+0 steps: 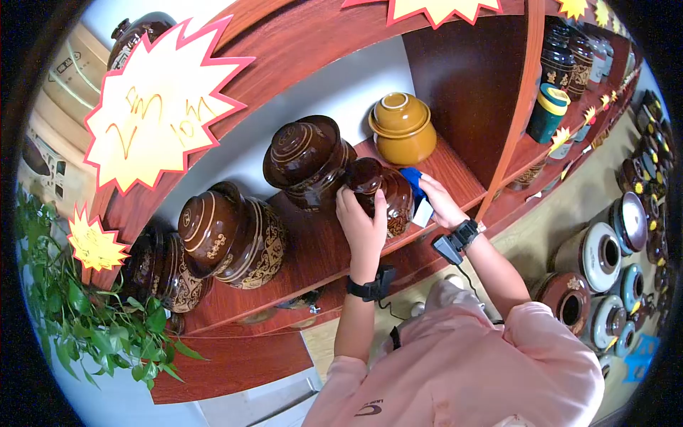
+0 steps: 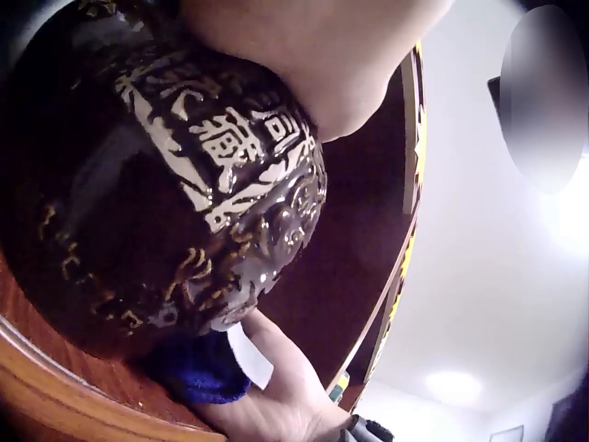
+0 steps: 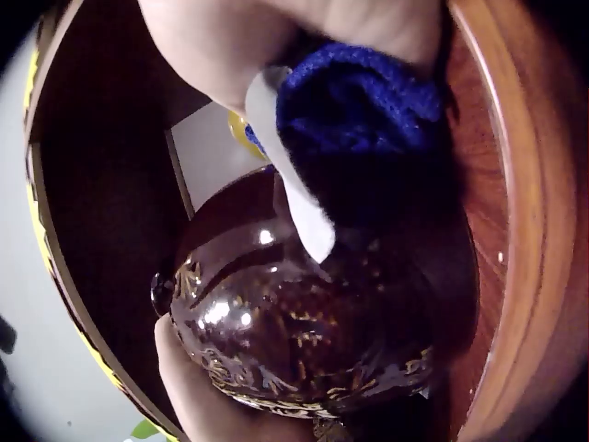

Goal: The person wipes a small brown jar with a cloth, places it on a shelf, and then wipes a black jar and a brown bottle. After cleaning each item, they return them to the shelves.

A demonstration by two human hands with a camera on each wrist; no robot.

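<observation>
A glossy dark brown jar [image 1: 398, 193] with a rounded lid and raised gold patterns stands near the shelf's front edge. My left hand [image 1: 361, 222] grips it around the top, thumb on the near side and fingers on the far side. White characters show on the jar's belly [image 2: 221, 147] in the left wrist view. On the jar's right side, my right hand [image 1: 442, 205] holds a blue cloth [image 3: 359, 101] against the surface. A white tag [image 3: 299, 198] hangs from the cloth and lies over the glaze. The right fingertips are partly hidden behind the cloth.
A yellow lidded pot [image 1: 405, 132] stands behind the jar. Close on the left is a larger brown lidded jar [image 1: 302, 156], with another patterned jar [image 1: 231, 235] farther left. A wooden divider [image 1: 514, 107] rises at right. Leaves [image 1: 107, 320] hang at the shelf's left end.
</observation>
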